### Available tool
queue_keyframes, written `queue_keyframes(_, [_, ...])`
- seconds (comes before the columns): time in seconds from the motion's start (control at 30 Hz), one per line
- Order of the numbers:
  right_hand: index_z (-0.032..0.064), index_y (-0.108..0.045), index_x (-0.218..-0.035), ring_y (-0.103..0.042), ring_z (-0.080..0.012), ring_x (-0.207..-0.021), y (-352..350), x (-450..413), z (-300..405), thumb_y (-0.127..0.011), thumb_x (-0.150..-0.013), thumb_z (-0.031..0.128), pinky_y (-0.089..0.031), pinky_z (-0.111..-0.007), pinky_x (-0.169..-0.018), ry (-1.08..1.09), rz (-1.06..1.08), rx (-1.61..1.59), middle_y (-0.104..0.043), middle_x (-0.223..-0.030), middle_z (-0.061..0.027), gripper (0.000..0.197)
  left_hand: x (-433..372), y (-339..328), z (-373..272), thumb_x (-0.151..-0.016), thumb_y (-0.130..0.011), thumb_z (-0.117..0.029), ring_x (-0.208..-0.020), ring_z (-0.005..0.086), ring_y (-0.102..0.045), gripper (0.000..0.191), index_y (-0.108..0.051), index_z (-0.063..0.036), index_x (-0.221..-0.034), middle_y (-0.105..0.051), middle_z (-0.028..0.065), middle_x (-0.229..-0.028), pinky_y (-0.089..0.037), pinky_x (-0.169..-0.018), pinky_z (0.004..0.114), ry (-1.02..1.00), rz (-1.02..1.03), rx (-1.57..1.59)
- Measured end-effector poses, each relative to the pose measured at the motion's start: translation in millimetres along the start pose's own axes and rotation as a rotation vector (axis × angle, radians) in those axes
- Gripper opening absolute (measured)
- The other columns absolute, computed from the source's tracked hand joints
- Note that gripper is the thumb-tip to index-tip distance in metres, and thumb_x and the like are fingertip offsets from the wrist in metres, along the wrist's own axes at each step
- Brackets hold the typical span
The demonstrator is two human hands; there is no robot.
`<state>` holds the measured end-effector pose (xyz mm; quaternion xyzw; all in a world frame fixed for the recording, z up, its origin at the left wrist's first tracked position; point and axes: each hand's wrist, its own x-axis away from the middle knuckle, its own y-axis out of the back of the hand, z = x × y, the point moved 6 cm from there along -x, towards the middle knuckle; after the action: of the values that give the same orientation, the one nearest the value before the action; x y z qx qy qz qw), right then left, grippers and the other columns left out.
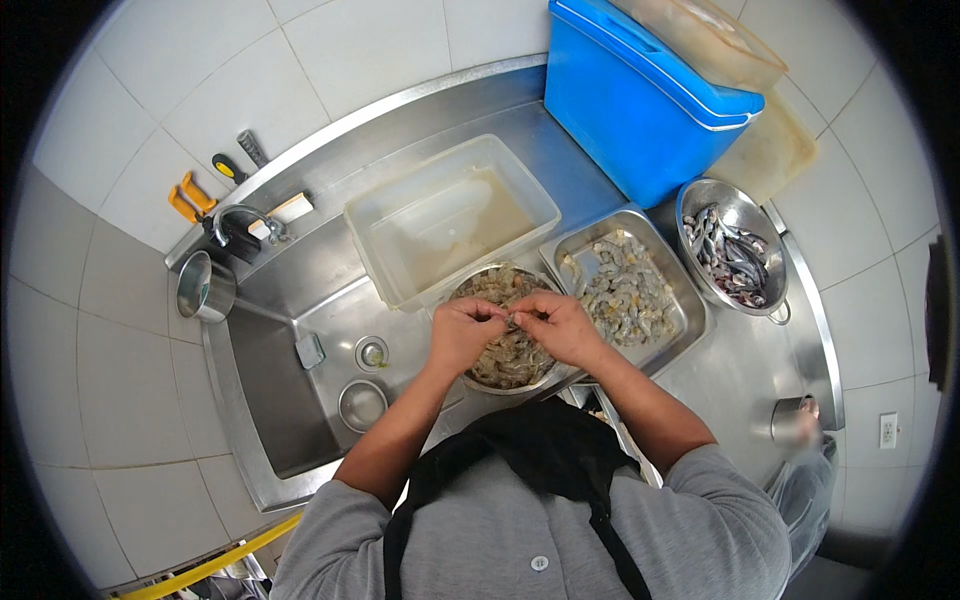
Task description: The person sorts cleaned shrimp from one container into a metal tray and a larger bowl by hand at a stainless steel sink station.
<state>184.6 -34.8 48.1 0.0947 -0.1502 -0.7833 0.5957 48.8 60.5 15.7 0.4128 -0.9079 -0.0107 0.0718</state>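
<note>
My left hand (468, 330) and my right hand (553, 324) meet over a round metal bowl (504, 391) heaped with unpeeled shrimp (517, 364). Between my fingertips is a small shrimp (511, 321), mostly hidden by the fingers; both hands pinch it. Right of the bowl, a rectangular steel pan (694, 330) holds a layer of greyish shrimp (628, 289) that look peeled. Behind the bowl stands a translucent plastic tub (450, 232) with some cloudy liquid at its bottom.
On the left is a steel sink (281, 405) with a faucet (240, 214), a sponge (309, 351) and a small bowl (363, 406). A metal pot (205, 289) sits at its corner. A blue cooler (637, 97) and a colander of fish (731, 255) stand at the right.
</note>
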Motion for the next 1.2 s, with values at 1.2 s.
queue_keyframes(1.2, [0.0018,-0.062,-0.116,-0.062,-0.0194,-0.087,164.0,86.8,-69.9,-0.073,-0.075,0.004,-0.053,-0.029,-0.07,-0.122,-0.651,0.413,-0.059,-0.115,-0.0116,0.043,-170.1,64.9,144.5,-0.084,-0.056,-0.019,-0.093,0.0329,-0.066,0.033,-0.066,-0.0037,-0.111,-0.067,0.0158,-0.105,-0.057,-0.071,0.044,0.034,0.82,-1.148])
